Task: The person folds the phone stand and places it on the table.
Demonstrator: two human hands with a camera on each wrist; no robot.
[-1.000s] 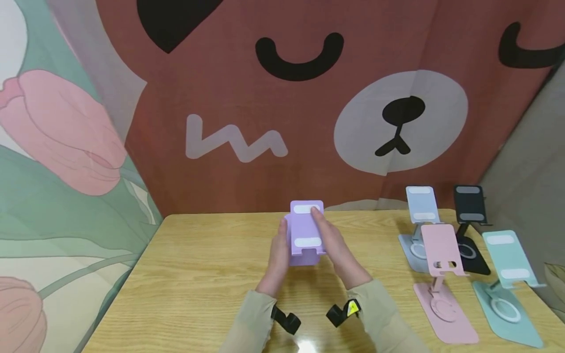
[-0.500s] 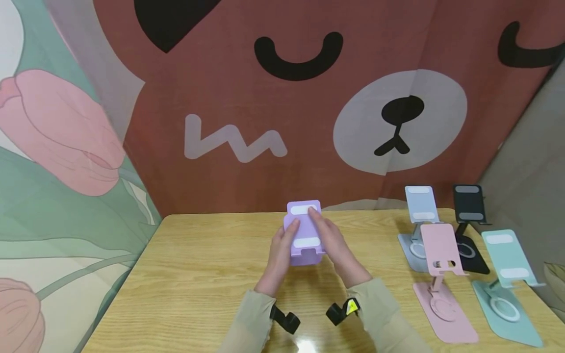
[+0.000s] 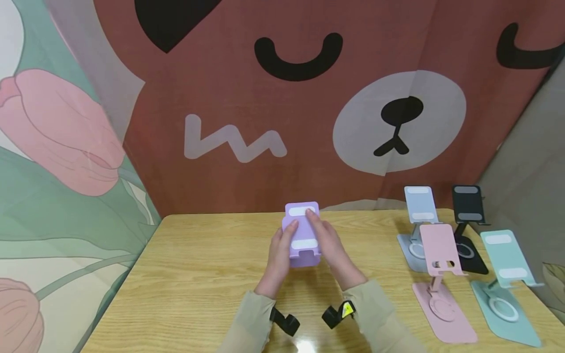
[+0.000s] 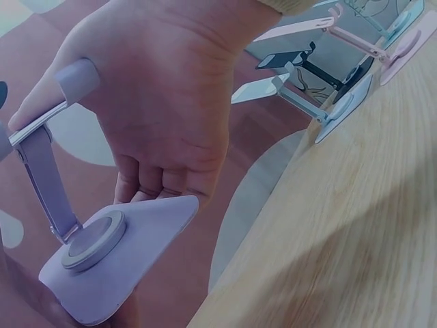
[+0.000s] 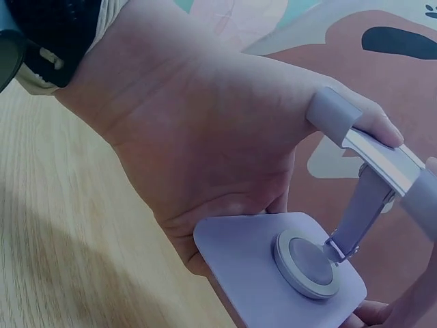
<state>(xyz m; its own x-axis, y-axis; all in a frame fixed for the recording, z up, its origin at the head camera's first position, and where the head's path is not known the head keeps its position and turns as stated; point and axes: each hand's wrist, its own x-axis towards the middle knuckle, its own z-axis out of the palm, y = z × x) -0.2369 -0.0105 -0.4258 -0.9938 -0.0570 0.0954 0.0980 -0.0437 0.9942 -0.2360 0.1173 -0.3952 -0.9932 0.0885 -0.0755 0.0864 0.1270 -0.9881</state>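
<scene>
Above the table, both hands hold a lilac folding phone stand (image 3: 303,230), its plate with two white pads facing up. My left hand (image 3: 279,256) grips its left side, thumb lying on the plate. On the right side my right hand (image 3: 332,249) grips it, thumb near the upper pad. In the left wrist view, the stand's flat base (image 4: 147,242) with its round ring rests on the fingers below. A hinged arm (image 5: 358,208) joins base and plate in the right wrist view. Some fingertips are hidden behind the base.
On the right of the wooden table (image 3: 198,284) stand several unfolded phone stands: a light blue one (image 3: 420,205), a black one (image 3: 469,203), a pink one (image 3: 441,247) and a mint one (image 3: 506,255). A bear-print cloth (image 3: 220,88) hangs behind the table.
My left thumb has moved from the stand's left edge onto the face of its plate. The lilac stand has shifted slightly left with both hands.
</scene>
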